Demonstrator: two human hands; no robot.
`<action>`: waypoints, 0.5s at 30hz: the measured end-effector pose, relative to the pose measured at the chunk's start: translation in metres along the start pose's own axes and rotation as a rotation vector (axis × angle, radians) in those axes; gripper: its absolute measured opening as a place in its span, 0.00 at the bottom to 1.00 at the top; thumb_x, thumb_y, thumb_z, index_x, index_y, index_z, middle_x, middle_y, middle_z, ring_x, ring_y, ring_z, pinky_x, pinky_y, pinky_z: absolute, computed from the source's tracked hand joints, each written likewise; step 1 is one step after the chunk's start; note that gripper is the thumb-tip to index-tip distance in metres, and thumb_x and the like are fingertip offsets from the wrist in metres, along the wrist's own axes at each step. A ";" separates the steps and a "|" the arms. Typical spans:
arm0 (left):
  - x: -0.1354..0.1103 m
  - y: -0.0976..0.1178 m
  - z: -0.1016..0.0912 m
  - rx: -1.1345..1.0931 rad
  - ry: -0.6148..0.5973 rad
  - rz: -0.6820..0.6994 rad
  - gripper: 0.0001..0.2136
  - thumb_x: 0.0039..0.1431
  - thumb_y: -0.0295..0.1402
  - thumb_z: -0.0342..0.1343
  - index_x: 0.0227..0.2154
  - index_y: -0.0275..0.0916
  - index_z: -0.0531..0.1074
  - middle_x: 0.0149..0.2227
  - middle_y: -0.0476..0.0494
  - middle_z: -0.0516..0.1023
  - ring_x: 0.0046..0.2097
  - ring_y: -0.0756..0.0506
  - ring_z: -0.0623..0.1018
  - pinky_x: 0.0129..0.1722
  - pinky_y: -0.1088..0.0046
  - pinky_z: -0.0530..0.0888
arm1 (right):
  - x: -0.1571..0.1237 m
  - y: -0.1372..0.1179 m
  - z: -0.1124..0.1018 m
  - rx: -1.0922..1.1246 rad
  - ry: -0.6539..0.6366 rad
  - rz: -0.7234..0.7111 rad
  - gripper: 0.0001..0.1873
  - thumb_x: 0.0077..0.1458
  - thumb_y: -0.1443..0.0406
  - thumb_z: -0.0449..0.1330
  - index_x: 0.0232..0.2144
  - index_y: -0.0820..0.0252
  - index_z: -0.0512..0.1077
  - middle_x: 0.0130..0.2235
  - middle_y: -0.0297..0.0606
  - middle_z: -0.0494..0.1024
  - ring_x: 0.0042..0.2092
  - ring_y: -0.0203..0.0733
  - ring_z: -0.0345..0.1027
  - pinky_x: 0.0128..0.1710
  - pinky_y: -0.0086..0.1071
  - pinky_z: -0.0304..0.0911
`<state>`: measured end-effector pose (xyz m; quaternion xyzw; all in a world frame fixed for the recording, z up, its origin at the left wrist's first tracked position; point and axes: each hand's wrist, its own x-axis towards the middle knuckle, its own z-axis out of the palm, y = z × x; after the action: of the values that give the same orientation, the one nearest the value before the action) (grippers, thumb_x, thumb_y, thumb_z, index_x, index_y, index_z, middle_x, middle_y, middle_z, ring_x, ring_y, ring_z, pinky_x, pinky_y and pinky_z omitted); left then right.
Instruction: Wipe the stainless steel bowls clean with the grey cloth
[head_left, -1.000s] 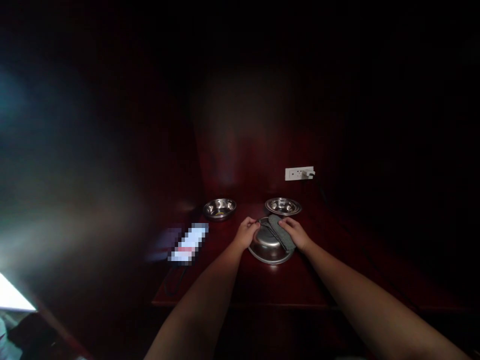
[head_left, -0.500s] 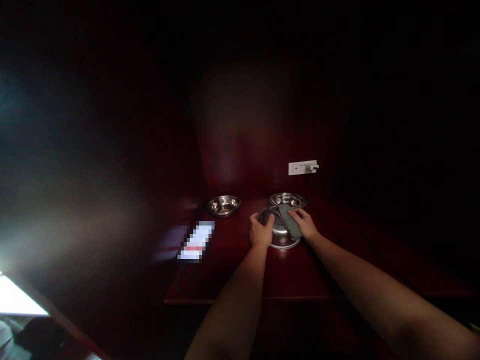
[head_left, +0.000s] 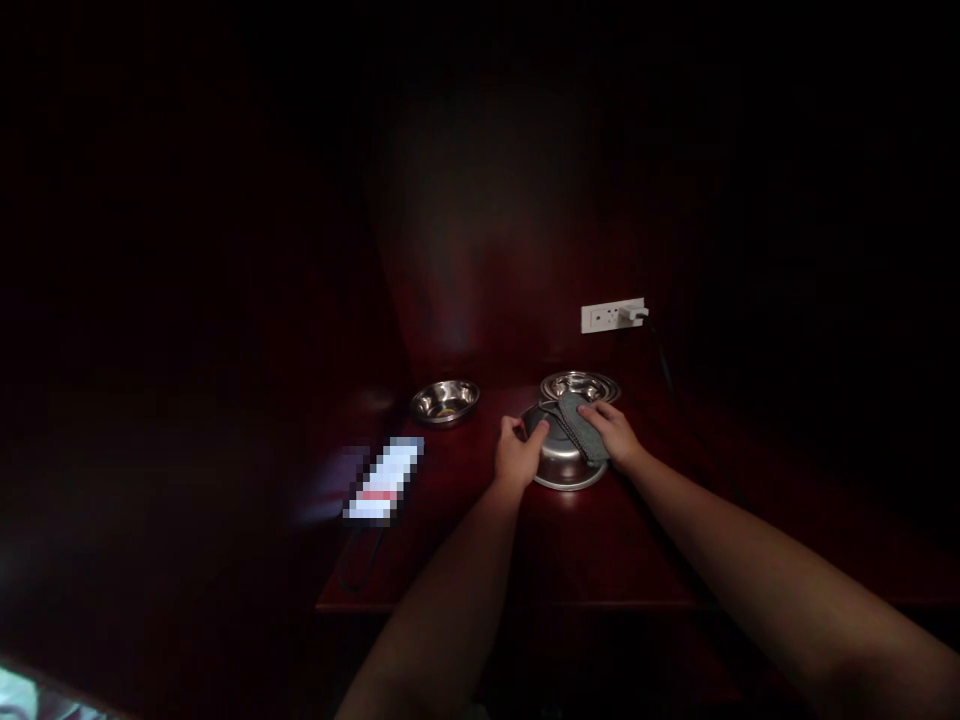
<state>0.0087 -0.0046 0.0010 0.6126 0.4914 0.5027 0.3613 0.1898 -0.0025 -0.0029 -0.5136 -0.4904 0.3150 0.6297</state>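
An upturned steel bowl [head_left: 562,462] lies on the dark red table [head_left: 600,545], its bottom facing up. My left hand [head_left: 516,454] grips its left rim, fingers curled over the edge. My right hand [head_left: 613,430] presses a folded grey cloth [head_left: 581,425] onto the bowl's right side. Just behind them sits a second steel bowl [head_left: 579,384], open side up.
A third steel bowl [head_left: 445,400] stands at the back left of the table. A blurred white flat object [head_left: 381,482] lies at the left, with a dark cord [head_left: 358,565] below it. A white wall socket [head_left: 613,315] with a plug is behind. The room is very dark.
My left hand has shifted along the bowl's left rim and the cloth under my right hand has slid a little over the bowl. The view has tilted slightly.
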 end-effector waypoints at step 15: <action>0.020 -0.013 -0.013 -0.288 -0.194 -0.048 0.17 0.48 0.44 0.59 0.34 0.38 0.63 0.33 0.44 0.74 0.35 0.48 0.74 0.37 0.71 0.69 | 0.000 -0.002 0.003 0.002 -0.247 0.072 0.18 0.44 0.50 0.61 0.28 0.57 0.66 0.27 0.31 0.73 0.29 0.39 0.65 0.30 0.33 0.59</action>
<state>-0.0068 0.0170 -0.0035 0.5882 0.3915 0.4978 0.5029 0.1871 -0.0022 -0.0006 -0.4873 -0.5453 0.3988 0.5534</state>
